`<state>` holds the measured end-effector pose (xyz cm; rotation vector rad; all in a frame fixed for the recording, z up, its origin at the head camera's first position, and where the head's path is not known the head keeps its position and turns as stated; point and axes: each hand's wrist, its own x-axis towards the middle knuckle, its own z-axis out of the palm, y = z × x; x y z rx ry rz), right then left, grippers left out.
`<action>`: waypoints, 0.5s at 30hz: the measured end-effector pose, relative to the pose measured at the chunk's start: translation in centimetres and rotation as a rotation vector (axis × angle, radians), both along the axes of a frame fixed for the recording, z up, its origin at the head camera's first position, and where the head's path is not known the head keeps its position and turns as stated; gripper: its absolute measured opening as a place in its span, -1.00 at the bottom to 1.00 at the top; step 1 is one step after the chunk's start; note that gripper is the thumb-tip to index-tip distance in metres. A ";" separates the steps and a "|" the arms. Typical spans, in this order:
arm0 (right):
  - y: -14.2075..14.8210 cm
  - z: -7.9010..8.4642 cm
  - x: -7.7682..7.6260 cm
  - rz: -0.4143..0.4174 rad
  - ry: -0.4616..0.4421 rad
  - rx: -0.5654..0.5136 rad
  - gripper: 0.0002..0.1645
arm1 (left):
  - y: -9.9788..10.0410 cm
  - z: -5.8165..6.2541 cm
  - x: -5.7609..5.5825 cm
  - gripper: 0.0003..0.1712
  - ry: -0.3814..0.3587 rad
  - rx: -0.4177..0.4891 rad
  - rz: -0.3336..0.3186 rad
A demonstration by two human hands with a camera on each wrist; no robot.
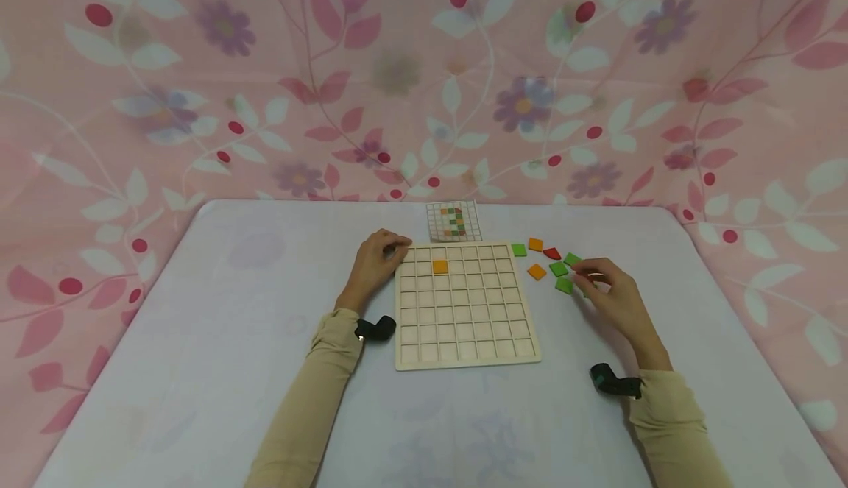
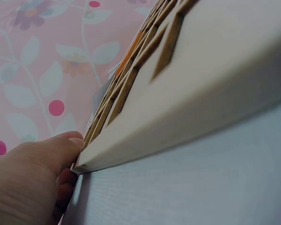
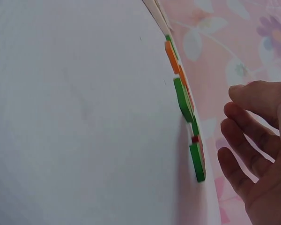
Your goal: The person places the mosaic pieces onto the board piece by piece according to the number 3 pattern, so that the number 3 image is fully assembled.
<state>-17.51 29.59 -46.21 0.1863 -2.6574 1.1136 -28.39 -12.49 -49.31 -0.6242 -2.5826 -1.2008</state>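
A square wooden grid board (image 1: pixel 465 363) lies on the table, with one orange square tile (image 1: pixel 440 267) in a cell near its top left. My left hand (image 1: pixel 373 263) grips the board's far left corner; in the left wrist view, that hand (image 2: pixel 35 176) has fingers over and beside the corner. My right hand (image 1: pixel 612 298) hovers over loose tiles right of the board. In the right wrist view, its fingers (image 3: pixel 246 140) are loosely bent and hold nothing. Around it lie green tiles (image 1: pixel 564 285), orange tiles (image 1: pixel 536 271) and a red tile (image 1: pixel 552 253); the hand partly hides some.
Behind the board is a small pattern card (image 1: pixel 453 221) with a printed grid of coloured squares. A white cloth (image 1: pixel 232 341) covers the table. Beyond its far edge hangs a pink floral curtain (image 1: pixel 424 68). Each wrist wears a black camera (image 1: pixel 377 328).
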 end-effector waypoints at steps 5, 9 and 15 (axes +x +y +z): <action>0.5 0.8 0.7 -0.003 -0.001 -0.029 -0.77 | 0.0 0.1 0.0 -0.81 0.001 -0.002 0.003; 1.0 1.2 1.2 -0.009 -0.050 -0.003 -0.75 | 0.0 0.1 0.0 -0.81 -0.011 -0.003 0.005; 2.8 -0.3 1.4 0.005 -0.089 -0.004 -0.68 | 0.0 0.1 0.1 -0.81 -0.005 -0.002 0.008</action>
